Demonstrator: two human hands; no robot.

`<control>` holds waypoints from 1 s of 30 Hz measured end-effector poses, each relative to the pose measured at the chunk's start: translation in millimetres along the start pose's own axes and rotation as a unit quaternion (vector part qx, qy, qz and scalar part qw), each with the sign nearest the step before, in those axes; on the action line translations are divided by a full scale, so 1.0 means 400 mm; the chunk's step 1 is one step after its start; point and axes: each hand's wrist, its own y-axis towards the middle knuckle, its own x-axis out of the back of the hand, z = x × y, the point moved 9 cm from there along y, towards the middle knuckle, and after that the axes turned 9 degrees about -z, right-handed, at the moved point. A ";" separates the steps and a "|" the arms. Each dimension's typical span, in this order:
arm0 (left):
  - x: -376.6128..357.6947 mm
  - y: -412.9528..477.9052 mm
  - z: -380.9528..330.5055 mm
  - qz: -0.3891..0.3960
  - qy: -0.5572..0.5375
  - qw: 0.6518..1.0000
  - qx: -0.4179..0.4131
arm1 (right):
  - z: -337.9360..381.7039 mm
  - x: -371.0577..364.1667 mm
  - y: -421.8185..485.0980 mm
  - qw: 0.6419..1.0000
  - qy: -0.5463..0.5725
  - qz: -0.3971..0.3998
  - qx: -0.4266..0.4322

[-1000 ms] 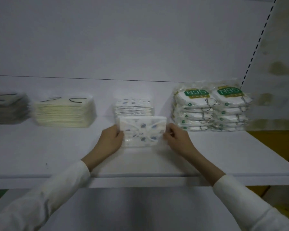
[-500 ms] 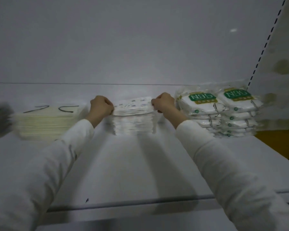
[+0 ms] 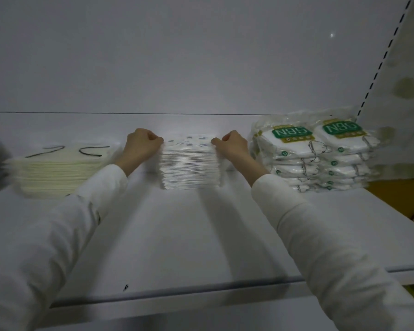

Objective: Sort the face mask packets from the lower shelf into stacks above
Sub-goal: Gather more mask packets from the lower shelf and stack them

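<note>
i see left hand [image 3: 141, 145] and right hand [image 3: 233, 145], fingers curled, pinching the patterned packet [image 3: 188, 141] atop the middle stack [image 3: 189, 170]; cream stack [image 3: 58, 170] and n95 packs [image 3: 296, 151] near each side, shelf [image 3: 177, 235] wide toward its front edge.

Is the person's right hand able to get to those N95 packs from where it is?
Probably yes: the right hand sits just beside the N95 packs with nothing between them, though it would first have to let go of the patterned packet it pinches.

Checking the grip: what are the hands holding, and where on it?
The patterned packet atop the middle stack: left hand pinches its left end, right hand its right end.
</note>
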 end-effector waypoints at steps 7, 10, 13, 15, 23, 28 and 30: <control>0.056 0.011 0.011 -0.010 0.024 0.999 -0.028 | 0.041 0.067 -0.017 0.993 -0.066 -0.041 0.087; 0.083 -0.002 0.007 -0.014 0.062 0.995 -0.075 | 0.088 0.096 -0.049 0.972 -0.118 -0.065 0.191; 0.087 -0.032 -0.008 0.022 0.101 0.985 -0.137 | 0.130 0.108 -0.098 0.935 -0.194 -0.065 0.289; 0.084 -0.062 -0.020 0.056 0.128 0.973 -0.182 | 0.140 0.117 -0.127 0.927 -0.206 -0.061 0.307; 0.101 -0.223 -0.005 0.103 0.154 0.947 -0.262 | 0.133 0.092 -0.299 0.912 -0.224 -0.013 0.343; 0.164 -0.355 0.066 0.112 0.174 0.945 -0.253 | 0.133 0.053 -0.438 0.892 -0.248 0.045 0.376; 0.197 -0.413 0.092 0.124 0.174 0.949 -0.232 | 0.130 0.046 -0.501 0.888 -0.244 0.060 0.386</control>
